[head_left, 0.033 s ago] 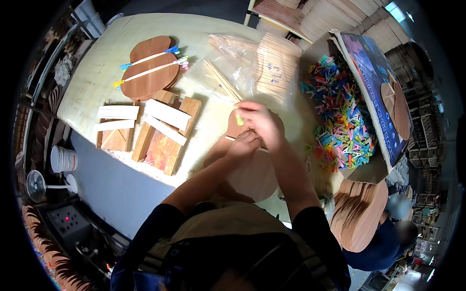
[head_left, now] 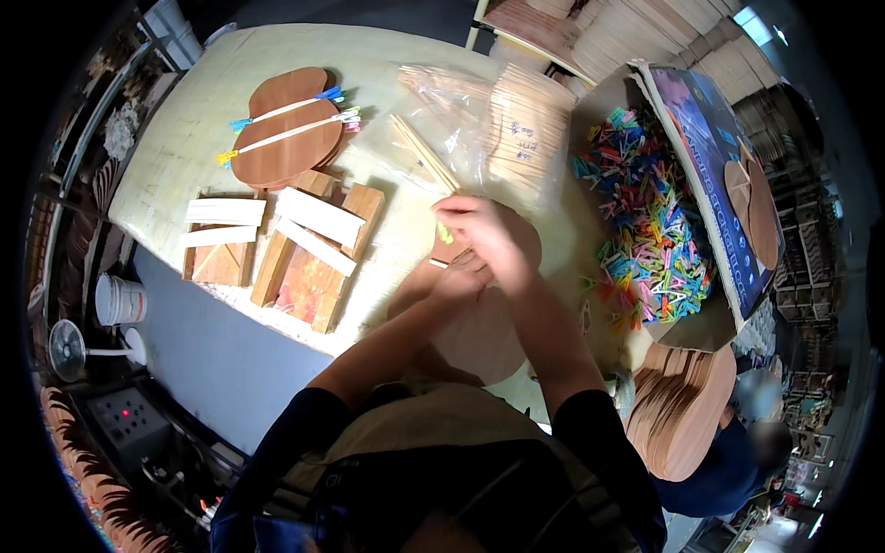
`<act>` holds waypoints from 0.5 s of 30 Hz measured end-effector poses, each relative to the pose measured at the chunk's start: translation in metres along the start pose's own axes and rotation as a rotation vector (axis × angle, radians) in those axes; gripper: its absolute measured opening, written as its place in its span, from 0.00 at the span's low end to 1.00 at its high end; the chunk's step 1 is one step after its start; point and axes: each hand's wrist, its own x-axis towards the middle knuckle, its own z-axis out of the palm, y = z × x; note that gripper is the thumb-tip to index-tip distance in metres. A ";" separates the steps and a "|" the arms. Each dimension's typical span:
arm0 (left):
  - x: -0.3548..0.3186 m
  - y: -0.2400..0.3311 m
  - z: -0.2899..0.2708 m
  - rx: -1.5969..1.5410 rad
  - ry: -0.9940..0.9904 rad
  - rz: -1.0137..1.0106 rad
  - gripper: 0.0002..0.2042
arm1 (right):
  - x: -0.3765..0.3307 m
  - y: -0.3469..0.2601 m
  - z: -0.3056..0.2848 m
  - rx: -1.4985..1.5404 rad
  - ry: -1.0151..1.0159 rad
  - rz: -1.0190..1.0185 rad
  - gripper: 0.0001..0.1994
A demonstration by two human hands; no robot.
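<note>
Beneath the left hand [head_left: 464,278], its grip unclear, and the right hand [head_left: 477,227], pinching one clip [head_left: 444,234], one panel [head_left: 479,341] runs lengthwise forward.

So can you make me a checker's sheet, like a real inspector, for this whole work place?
Surface: pale green table, many things on it.
Job's things: thin brown curvy wooden board; narrow pale wooden strip on its upper part; small yellow-green plastic clip.
Clutter: open printed cardboard box of multicoloured plastic clips; pale wooden sticks in clear plastic.
Hands: right hand pinches the yellow-green clip; left hand is at the board, grip partly hidden.
Cables: nothing seen.
Surroundings: round white fan, white bucket, person in dark blue.
</note>
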 end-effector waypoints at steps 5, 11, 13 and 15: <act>0.003 -0.005 0.016 -0.357 -0.060 -0.244 0.04 | 0.031 0.025 0.024 -0.432 -0.140 0.145 0.17; -0.001 -0.006 0.012 -0.585 -0.146 -0.438 0.07 | 0.014 0.023 0.008 -0.516 -0.084 0.067 0.21; -0.007 -0.005 0.009 -0.595 -0.165 -0.452 0.07 | -0.007 0.029 -0.028 -0.470 0.174 -0.219 0.22; -0.010 -0.002 0.006 -0.623 -0.172 -0.462 0.08 | -0.037 0.045 -0.093 -0.723 0.672 -0.454 0.24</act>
